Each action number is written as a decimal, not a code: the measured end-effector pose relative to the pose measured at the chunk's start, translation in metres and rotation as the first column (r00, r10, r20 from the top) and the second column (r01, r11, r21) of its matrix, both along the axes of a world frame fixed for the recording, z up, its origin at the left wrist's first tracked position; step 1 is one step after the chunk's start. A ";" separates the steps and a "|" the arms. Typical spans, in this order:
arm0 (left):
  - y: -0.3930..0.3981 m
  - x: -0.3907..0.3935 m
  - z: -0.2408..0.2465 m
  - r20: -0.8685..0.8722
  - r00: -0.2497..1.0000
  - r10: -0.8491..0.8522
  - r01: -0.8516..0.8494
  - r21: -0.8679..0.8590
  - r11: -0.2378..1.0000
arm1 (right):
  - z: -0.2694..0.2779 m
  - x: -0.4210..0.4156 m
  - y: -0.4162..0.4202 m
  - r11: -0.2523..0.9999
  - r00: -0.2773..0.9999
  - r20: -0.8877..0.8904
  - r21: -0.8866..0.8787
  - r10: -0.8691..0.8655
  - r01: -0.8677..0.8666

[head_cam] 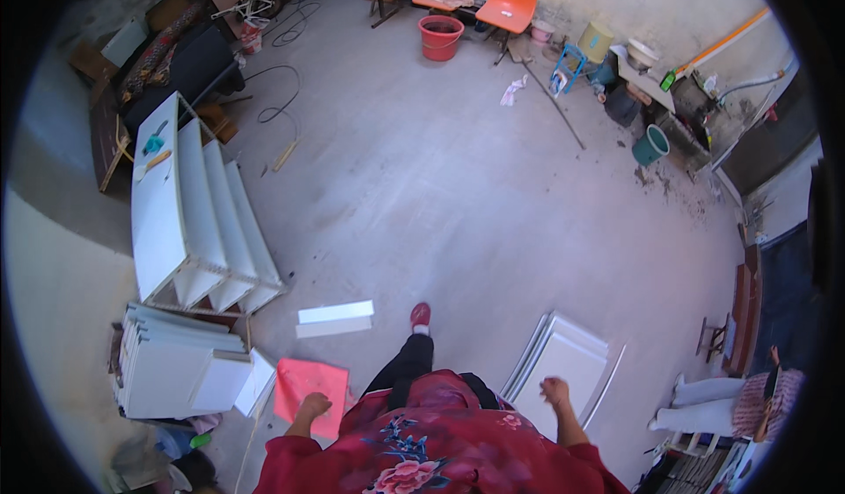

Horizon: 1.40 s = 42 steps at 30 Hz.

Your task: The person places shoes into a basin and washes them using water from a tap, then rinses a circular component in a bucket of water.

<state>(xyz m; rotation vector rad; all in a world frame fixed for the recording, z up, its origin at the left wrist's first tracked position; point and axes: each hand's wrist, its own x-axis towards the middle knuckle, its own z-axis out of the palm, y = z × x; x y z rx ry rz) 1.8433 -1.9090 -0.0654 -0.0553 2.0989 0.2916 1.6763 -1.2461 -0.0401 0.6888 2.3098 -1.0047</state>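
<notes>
My left hand [315, 404] hangs with curled fingers above a red sheet [310, 378] on the floor; whether it holds anything small cannot be made out. On the other side, my right hand [554, 391] is partly curled over a stack of white panels [564, 362], and nothing shows in it. Two short white strips [335, 318] lie on the floor in front, to the left of my red shoe [420, 316]. Further left stands a white metal shelf unit [158, 216] with a wooden-handled tool [157, 162] and a teal-handled tool [153, 142] on top.
White panels [178, 375] lean in a stack at lower left. Another person [726, 401] stands at the right. Orange chairs [507, 2] and a red bucket [440, 37] are at the far wall, with a green bucket [650, 145] and a long rod [554, 104] at right.
</notes>
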 end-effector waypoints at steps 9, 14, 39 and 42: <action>0.053 -0.382 0.024 -0.295 0.941 0.165 -0.158 0.048 0.986 | 0.026 0.008 0.018 0.993 0.920 0.379 -0.010 -0.102 0.114; 0.172 -0.563 0.066 -0.488 0.778 0.396 -0.268 0.313 0.911 | -0.021 -0.061 0.058 0.989 0.911 0.402 -0.071 -0.088 0.127; 0.477 -0.937 0.003 0.030 0.999 0.026 -0.022 -0.112 0.993 | 0.041 -0.642 0.468 0.938 0.959 0.089 -0.202 -0.270 0.283; 0.564 -1.059 0.013 -0.318 0.943 0.099 -0.048 0.166 0.985 | 0.001 -0.535 0.528 0.965 0.943 0.234 0.057 0.238 -0.257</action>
